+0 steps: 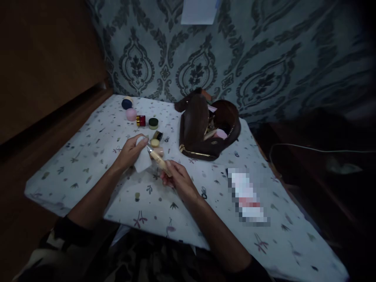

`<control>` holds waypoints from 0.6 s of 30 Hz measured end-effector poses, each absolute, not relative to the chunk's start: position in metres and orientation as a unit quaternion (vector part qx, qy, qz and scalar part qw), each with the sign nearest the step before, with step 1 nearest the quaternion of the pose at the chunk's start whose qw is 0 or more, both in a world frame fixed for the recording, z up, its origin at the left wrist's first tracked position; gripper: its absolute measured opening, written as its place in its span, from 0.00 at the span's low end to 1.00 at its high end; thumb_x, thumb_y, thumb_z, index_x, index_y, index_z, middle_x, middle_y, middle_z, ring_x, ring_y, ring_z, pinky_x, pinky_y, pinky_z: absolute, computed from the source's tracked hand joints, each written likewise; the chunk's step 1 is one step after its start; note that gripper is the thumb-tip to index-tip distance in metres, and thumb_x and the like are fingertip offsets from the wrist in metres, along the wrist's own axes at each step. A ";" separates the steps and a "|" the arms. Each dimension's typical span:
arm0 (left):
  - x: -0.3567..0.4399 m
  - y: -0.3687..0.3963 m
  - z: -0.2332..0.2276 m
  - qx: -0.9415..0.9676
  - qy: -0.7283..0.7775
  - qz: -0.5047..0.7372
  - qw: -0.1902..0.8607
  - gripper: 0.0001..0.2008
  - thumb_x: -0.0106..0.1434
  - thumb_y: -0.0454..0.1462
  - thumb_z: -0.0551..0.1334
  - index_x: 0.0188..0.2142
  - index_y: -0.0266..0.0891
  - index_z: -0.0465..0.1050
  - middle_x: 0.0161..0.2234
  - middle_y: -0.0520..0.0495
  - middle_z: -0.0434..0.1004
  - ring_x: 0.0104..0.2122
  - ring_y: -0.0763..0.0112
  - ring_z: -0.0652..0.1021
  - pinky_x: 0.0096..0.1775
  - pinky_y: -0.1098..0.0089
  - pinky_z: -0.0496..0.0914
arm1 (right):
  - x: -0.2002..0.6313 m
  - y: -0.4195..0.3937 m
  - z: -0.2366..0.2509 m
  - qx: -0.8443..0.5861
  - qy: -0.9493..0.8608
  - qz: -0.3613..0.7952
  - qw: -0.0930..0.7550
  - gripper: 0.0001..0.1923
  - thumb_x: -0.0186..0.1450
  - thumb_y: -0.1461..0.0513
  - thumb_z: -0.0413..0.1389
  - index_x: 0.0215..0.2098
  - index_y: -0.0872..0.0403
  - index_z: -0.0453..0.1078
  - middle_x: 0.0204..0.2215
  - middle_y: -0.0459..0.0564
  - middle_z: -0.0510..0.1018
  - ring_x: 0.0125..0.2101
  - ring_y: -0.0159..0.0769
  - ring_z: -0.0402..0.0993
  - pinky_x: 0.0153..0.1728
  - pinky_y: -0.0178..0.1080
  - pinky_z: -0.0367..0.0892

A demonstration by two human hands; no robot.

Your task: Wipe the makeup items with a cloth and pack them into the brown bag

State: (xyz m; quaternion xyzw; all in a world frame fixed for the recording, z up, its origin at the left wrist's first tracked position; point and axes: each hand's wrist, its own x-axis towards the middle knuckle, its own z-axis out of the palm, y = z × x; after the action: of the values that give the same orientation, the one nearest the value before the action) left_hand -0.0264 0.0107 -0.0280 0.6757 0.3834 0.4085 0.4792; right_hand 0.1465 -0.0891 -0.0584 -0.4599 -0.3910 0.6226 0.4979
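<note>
My left hand [131, 152] pinches a white tissue-like piece [143, 161], which hangs down below the fingers. In my right hand [179, 177] is a slim beige cosmetic tube [159, 159] with a silvery end tilted up toward the tissue. Whether that end touches the tissue, I cannot tell. Just beyond the hands lie a round yellowish jar [155, 143], a small dark container [158, 135] and a pinkish item [159, 151] partly covered by the tube.
Farther back stand a dark green jar [153, 123], a red jar with a gold lid [141, 120], a pink round item [131, 114] and a dark blue one [127, 103]. An unzipped brown bag [194, 125] holds several items. A pixelated object [248, 196] lies right.
</note>
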 end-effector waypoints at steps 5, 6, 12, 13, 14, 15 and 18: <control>-0.025 0.005 -0.023 0.672 0.434 0.394 0.452 0.17 0.63 0.50 0.58 0.27 0.40 0.62 0.19 0.58 0.57 0.18 0.76 0.60 0.20 0.75 0.55 | 0.147 -0.089 -0.056 -0.433 -0.376 0.643 0.509 0.24 0.54 0.45 0.65 0.33 0.54 0.65 0.23 0.41 0.74 0.19 0.24 0.65 0.17 0.28 0.50; -0.024 0.004 -0.021 0.668 0.440 0.388 0.458 0.17 0.63 0.50 0.58 0.28 0.40 0.63 0.19 0.58 0.57 0.18 0.77 0.60 0.19 0.76 0.55 | 0.148 -0.088 -0.056 -0.422 -0.364 0.659 0.505 0.24 0.54 0.45 0.64 0.31 0.54 0.65 0.22 0.42 0.74 0.18 0.24 0.65 0.17 0.28 0.49; -0.024 0.002 -0.020 0.653 0.485 0.385 0.436 0.15 0.61 0.49 0.59 0.30 0.39 0.67 0.19 0.58 0.60 0.19 0.76 0.61 0.20 0.77 0.56 | 0.148 -0.089 -0.057 -0.417 -0.348 0.689 0.480 0.17 0.62 0.50 0.59 0.34 0.56 0.67 0.23 0.42 0.72 0.19 0.24 0.62 0.19 0.29 0.51; -0.025 0.003 -0.021 0.650 0.489 0.388 0.433 0.15 0.61 0.49 0.60 0.31 0.39 0.67 0.20 0.58 0.61 0.19 0.76 0.61 0.20 0.77 0.56 | 0.148 -0.090 -0.056 -0.435 -0.380 0.653 0.491 0.14 0.63 0.53 0.59 0.36 0.55 0.68 0.23 0.41 0.71 0.20 0.24 0.62 0.21 0.29 0.53; -0.025 0.003 -0.022 0.647 0.493 0.389 0.432 0.15 0.60 0.49 0.60 0.31 0.39 0.68 0.20 0.58 0.61 0.19 0.76 0.61 0.20 0.77 0.56 | 0.147 -0.092 -0.054 -0.456 -0.421 0.604 0.500 0.12 0.63 0.55 0.59 0.38 0.55 0.69 0.23 0.40 0.70 0.21 0.25 0.62 0.23 0.29 0.54; -0.025 0.004 -0.023 0.644 0.498 0.388 0.431 0.15 0.60 0.49 0.61 0.32 0.39 0.69 0.20 0.57 0.62 0.20 0.76 0.62 0.21 0.77 0.57 | 0.146 -0.094 -0.053 -0.475 -0.463 0.550 0.507 0.10 0.64 0.57 0.59 0.39 0.55 0.70 0.23 0.39 0.68 0.22 0.25 0.61 0.25 0.30 0.55; -0.021 0.002 -0.022 0.623 0.521 0.383 0.440 0.15 0.58 0.49 0.62 0.33 0.39 0.70 0.21 0.57 0.65 0.20 0.76 0.64 0.20 0.77 0.58 | 0.144 -0.097 -0.051 -0.499 -0.522 0.463 0.514 0.07 0.65 0.59 0.57 0.38 0.55 0.71 0.23 0.39 0.65 0.25 0.26 0.61 0.28 0.30 0.55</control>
State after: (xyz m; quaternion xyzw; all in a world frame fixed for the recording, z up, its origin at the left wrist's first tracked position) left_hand -0.0213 0.0015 -0.0221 0.6227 0.5208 0.3834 0.4405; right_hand 0.1444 -0.0973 -0.0510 -0.4992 -0.5224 0.4627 0.5136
